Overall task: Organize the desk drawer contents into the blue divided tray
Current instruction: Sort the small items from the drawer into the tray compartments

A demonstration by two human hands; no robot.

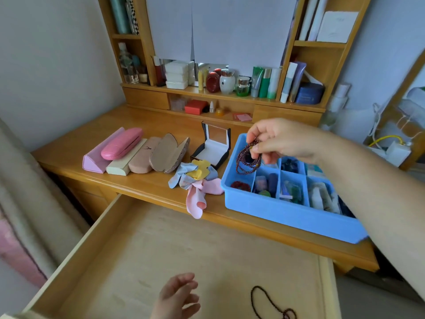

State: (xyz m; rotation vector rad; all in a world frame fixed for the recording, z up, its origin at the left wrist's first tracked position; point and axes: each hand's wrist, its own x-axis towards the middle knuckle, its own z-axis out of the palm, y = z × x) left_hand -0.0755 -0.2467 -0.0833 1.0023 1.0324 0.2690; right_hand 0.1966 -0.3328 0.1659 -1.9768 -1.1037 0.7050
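Right of centre, the right hand (279, 140) pinches a beaded bracelet (248, 161) over the blue tray's (285, 212) far-left compartment; bottom centre, the left hand (178, 298), fingers loosely spread, sits nearer the dark necklace (270, 302) to its right in the drawer (110, 245)

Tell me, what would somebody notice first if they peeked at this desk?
Probably the right hand pinching a looped string of dark red beads above the far left corner of the blue divided tray, which sits on the right side of the desk. Next, the big open drawer in front, with a dark bead necklace lying in it beside the open left hand.
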